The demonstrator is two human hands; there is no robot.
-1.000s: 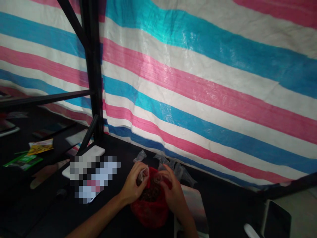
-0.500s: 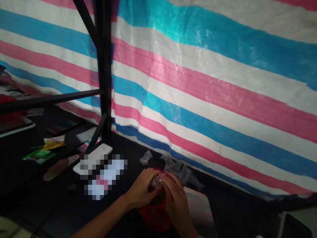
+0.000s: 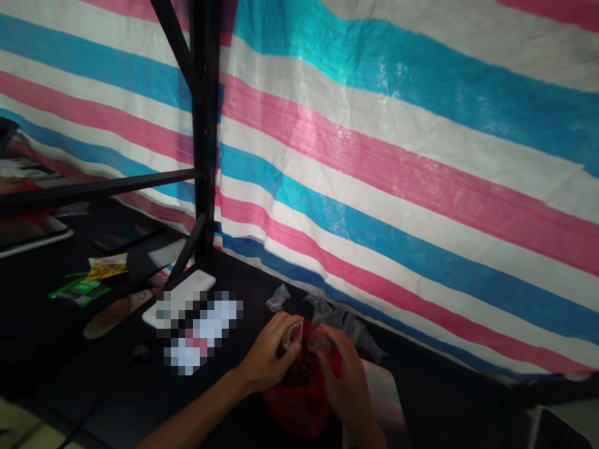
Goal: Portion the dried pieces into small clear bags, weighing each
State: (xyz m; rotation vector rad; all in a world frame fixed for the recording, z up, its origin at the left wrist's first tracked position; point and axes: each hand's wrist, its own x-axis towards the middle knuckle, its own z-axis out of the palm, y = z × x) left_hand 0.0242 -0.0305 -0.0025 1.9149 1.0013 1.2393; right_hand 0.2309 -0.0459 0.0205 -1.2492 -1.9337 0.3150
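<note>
- Red plastic bag [image 3: 294, 415] sits on the black tabletop [image 3: 421, 399] between your hands, its mouth gathered around dark lumpy contents [image 3: 302, 369].
- Your left hand [image 3: 264, 353] is curled nearly shut, its fingers [image 3: 281, 328] pinching a small clear plastic pouch [image 3: 294, 335] above the bag.
- Your right hand [image 3: 346, 390] is half curled at the bag's mouth, its fingers [image 3: 337, 340] against something clear; the view doesn't show whether they grip it.
- If your pinch slackens, the pouch could drop into the bag; a knock from either wrist could tip the bag and spill its contents.
- Crumpled clear plastic scraps [image 3: 337, 318] lie just behind the bag, against a pink, blue and white striped tarpaulin [image 3: 397, 174].
- No writing is readable: the yellow packet [image 3: 107, 268] and green packet [image 3: 79, 292] are too small, and a blurred patch [image 3: 201, 330] covers whatever lies beside the white rectangular box [image 3: 180, 298].
</note>
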